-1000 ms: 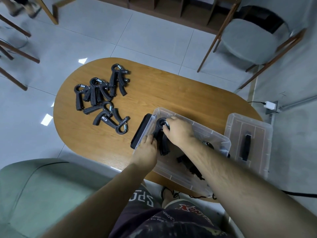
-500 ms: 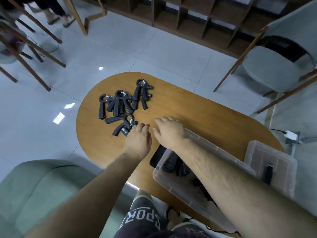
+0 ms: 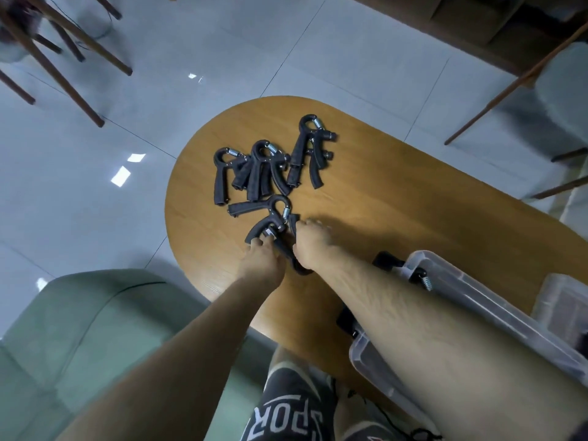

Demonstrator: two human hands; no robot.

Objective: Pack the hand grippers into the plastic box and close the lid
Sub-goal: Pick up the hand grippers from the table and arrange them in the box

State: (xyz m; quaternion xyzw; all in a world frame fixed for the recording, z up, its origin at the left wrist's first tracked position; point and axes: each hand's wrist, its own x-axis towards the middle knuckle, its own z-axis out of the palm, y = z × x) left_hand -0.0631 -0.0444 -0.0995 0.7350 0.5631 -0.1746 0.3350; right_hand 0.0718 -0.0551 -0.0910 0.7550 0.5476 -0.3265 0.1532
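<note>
1. Left hand (image 3: 262, 261): fingers curling onto the nearest gripper (image 3: 270, 229) on the table (image 3: 381, 202), touching its handle.
2. Right hand (image 3: 313, 246): closing over a second gripper (image 3: 294, 265) beside it.
3. Pile (image 3: 267, 167) lying just beyond.
4. Box (image 3: 461, 288) sitting open at right, grippers inside.

Black hand grippers (image 3: 270, 173) — silver springs — on a honey-brown wood-grain table (image 3: 397, 198); clear plastic box (image 3: 477, 300).

Dim, cool light leaves bright glare patches on the floor tiles (image 3: 121, 176) at left, soft shadows, slight motion blur and wide-angle bending at the edges.
</note>
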